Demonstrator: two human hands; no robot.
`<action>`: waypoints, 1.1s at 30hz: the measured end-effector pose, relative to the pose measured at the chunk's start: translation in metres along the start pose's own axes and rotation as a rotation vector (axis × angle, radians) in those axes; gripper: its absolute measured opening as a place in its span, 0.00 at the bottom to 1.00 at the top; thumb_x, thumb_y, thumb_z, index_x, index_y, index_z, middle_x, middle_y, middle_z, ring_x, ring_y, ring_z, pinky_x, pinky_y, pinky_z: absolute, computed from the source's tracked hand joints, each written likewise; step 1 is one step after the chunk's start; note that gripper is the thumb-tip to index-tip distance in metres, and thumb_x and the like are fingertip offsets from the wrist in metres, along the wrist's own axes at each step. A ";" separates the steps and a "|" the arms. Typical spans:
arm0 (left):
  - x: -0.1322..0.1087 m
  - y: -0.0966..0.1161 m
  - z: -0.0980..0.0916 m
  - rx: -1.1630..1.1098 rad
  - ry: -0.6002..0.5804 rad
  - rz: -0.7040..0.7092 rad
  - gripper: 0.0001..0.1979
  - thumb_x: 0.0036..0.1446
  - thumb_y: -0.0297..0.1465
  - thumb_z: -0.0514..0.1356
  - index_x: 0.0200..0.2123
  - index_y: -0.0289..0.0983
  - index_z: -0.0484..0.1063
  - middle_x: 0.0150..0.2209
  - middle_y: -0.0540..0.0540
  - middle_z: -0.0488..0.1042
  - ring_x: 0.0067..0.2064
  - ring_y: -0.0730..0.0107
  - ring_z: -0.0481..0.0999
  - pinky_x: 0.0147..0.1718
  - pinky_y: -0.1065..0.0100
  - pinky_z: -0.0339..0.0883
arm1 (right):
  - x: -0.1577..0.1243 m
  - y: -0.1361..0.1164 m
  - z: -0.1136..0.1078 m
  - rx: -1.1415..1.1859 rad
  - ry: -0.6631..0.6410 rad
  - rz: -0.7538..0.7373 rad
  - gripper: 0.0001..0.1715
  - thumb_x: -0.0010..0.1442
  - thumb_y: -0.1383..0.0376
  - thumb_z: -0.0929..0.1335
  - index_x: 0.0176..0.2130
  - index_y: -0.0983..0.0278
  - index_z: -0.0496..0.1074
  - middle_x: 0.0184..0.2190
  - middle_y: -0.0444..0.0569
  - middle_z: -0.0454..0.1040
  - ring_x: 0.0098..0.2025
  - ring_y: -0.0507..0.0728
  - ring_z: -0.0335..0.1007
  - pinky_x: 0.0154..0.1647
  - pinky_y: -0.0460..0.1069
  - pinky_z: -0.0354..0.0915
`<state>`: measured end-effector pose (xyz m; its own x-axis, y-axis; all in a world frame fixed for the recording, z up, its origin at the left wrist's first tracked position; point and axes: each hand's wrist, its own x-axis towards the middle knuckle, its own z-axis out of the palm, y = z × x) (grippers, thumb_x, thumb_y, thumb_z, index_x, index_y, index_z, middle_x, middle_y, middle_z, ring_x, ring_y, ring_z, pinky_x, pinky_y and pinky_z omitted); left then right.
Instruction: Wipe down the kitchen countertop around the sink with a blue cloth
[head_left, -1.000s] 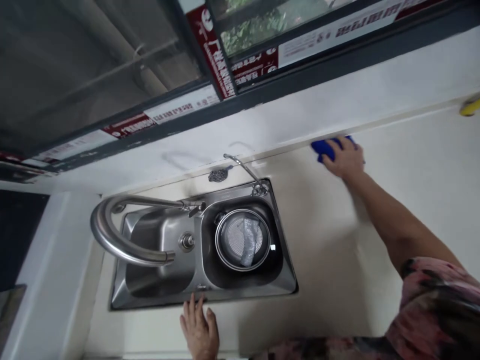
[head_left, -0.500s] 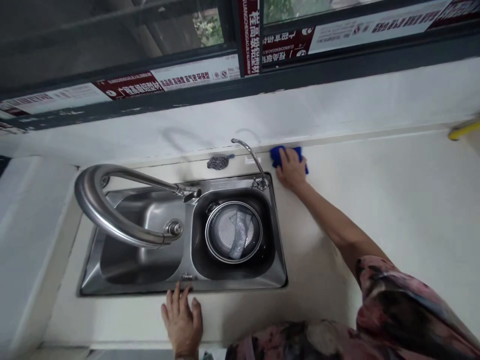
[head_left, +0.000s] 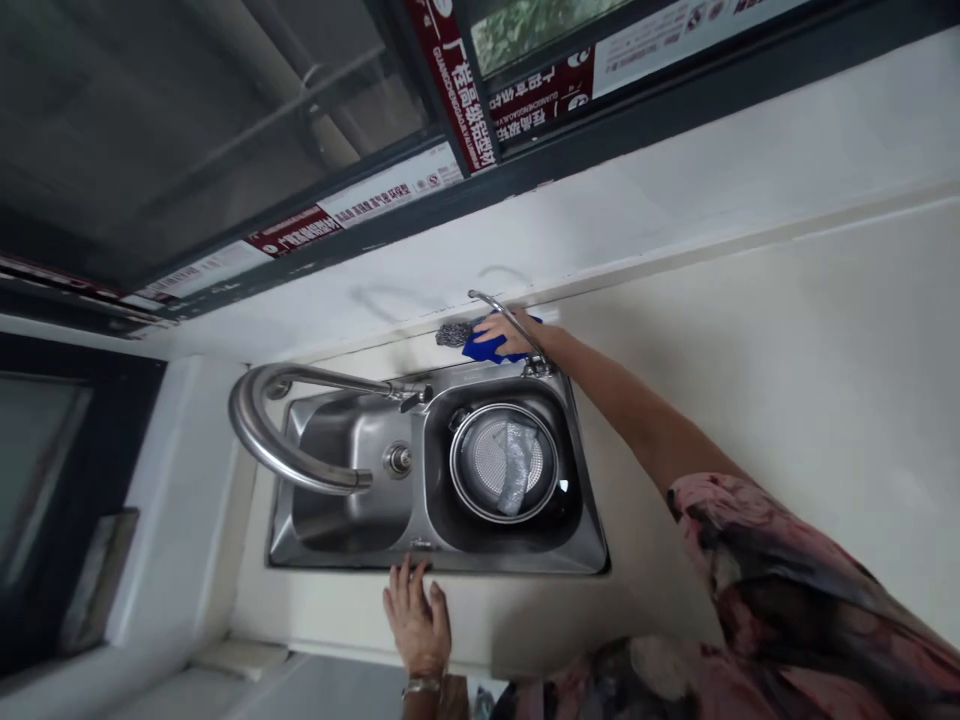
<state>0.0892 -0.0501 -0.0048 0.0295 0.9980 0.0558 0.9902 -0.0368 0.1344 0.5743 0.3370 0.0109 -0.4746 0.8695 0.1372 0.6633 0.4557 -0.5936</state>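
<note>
Behind the sink, my right hand (head_left: 504, 332) presses a blue cloth (head_left: 486, 347) onto the counter strip, fingers bent over it. The cloth's left edge meets a grey scouring pad (head_left: 453, 334), and the small thin tap (head_left: 517, 325) arches in front of my hand. My left hand (head_left: 420, 618) lies flat on the front counter with fingers spread, fingertips at the rim of the double steel sink (head_left: 517, 562). In the right basin sits a round pan (head_left: 466, 490) with a crumpled, greyish translucent piece (head_left: 517, 465) in it.
A large curved faucet (head_left: 259, 430) reaches over the left basin, which has a drain (head_left: 398, 459). The pale counter (head_left: 825, 400) extends to the right. Behind stands a white wall (head_left: 645, 220) below a dark window frame (head_left: 555, 165) with printed red and white tape.
My right hand has slid the blue cloth leftward along the back, from right of the thin tap to the scouring pad. My left hand still rests at the sink's front. The view has shifted and tilted.
</note>
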 end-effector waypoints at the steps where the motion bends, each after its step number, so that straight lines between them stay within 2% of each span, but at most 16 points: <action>1: 0.000 0.000 -0.001 0.002 0.000 -0.001 0.22 0.71 0.37 0.49 0.58 0.39 0.76 0.69 0.35 0.70 0.76 0.49 0.57 0.72 0.40 0.52 | -0.003 0.000 0.000 0.018 -0.023 -0.011 0.22 0.62 0.65 0.73 0.55 0.58 0.81 0.63 0.46 0.77 0.68 0.64 0.65 0.72 0.65 0.56; 3: 0.001 0.001 -0.001 0.005 0.002 -0.007 0.22 0.71 0.38 0.49 0.58 0.38 0.76 0.68 0.35 0.70 0.75 0.49 0.58 0.72 0.39 0.52 | -0.015 0.005 -0.002 0.032 -0.040 -0.035 0.23 0.64 0.64 0.73 0.59 0.59 0.79 0.67 0.46 0.73 0.70 0.63 0.62 0.73 0.64 0.53; 6: 0.002 0.003 -0.001 -0.003 0.006 -0.027 0.22 0.71 0.38 0.49 0.58 0.39 0.77 0.68 0.35 0.70 0.75 0.49 0.59 0.72 0.40 0.52 | -0.047 0.017 -0.009 -0.008 0.009 -0.005 0.27 0.68 0.63 0.71 0.64 0.62 0.74 0.71 0.48 0.68 0.72 0.61 0.58 0.74 0.62 0.52; 10: 0.005 0.008 0.000 -0.028 0.008 -0.038 0.22 0.71 0.38 0.50 0.58 0.40 0.77 0.68 0.36 0.70 0.75 0.49 0.59 0.72 0.39 0.51 | -0.104 0.026 -0.021 -0.135 0.115 0.194 0.29 0.71 0.62 0.68 0.68 0.63 0.68 0.75 0.49 0.61 0.73 0.61 0.52 0.73 0.63 0.51; 13: 0.008 0.014 0.001 -0.044 0.028 -0.031 0.23 0.71 0.38 0.50 0.58 0.38 0.77 0.68 0.35 0.71 0.74 0.48 0.60 0.72 0.40 0.51 | -0.146 0.013 -0.022 -0.245 0.192 0.355 0.31 0.72 0.62 0.66 0.70 0.62 0.65 0.76 0.52 0.59 0.74 0.64 0.50 0.71 0.66 0.53; 17: 0.012 0.023 0.003 -0.065 0.072 -0.031 0.23 0.70 0.38 0.50 0.58 0.38 0.77 0.67 0.35 0.72 0.74 0.47 0.60 0.72 0.39 0.50 | -0.195 -0.030 -0.003 -0.387 0.283 0.493 0.32 0.74 0.60 0.62 0.72 0.63 0.63 0.76 0.57 0.57 0.75 0.66 0.50 0.70 0.68 0.53; 22: 0.013 0.031 0.002 -0.095 0.106 -0.023 0.24 0.69 0.37 0.50 0.60 0.38 0.76 0.68 0.36 0.72 0.75 0.46 0.59 0.73 0.38 0.48 | -0.247 -0.094 0.035 -0.453 0.272 0.526 0.32 0.73 0.59 0.61 0.72 0.59 0.64 0.76 0.55 0.58 0.75 0.68 0.53 0.69 0.69 0.55; 26: 0.012 0.036 0.002 -0.114 0.123 -0.018 0.26 0.70 0.38 0.49 0.61 0.35 0.76 0.68 0.34 0.71 0.75 0.43 0.58 0.73 0.36 0.47 | -0.296 -0.147 0.068 -0.450 0.228 0.369 0.32 0.72 0.60 0.62 0.72 0.55 0.65 0.75 0.53 0.61 0.75 0.66 0.55 0.69 0.67 0.56; 30: 0.010 0.041 0.000 -0.172 0.104 -0.021 0.27 0.71 0.39 0.47 0.63 0.34 0.75 0.69 0.34 0.69 0.75 0.41 0.57 0.73 0.34 0.47 | -0.371 -0.197 0.099 -0.404 0.163 0.180 0.34 0.71 0.62 0.62 0.73 0.54 0.62 0.75 0.52 0.61 0.76 0.66 0.55 0.68 0.67 0.58; 33: 0.007 0.032 -0.005 -0.234 0.057 0.024 0.28 0.70 0.40 0.49 0.64 0.35 0.74 0.71 0.32 0.67 0.75 0.42 0.58 0.72 0.34 0.48 | -0.433 -0.218 0.101 -0.346 0.062 0.082 0.38 0.70 0.60 0.63 0.76 0.51 0.57 0.75 0.52 0.59 0.76 0.67 0.55 0.68 0.69 0.60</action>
<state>0.1206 -0.0449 0.0044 0.0381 0.9924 0.1169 0.9306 -0.0778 0.3578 0.5763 -0.1584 0.0010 -0.3827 0.9109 0.1540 0.8593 0.4122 -0.3029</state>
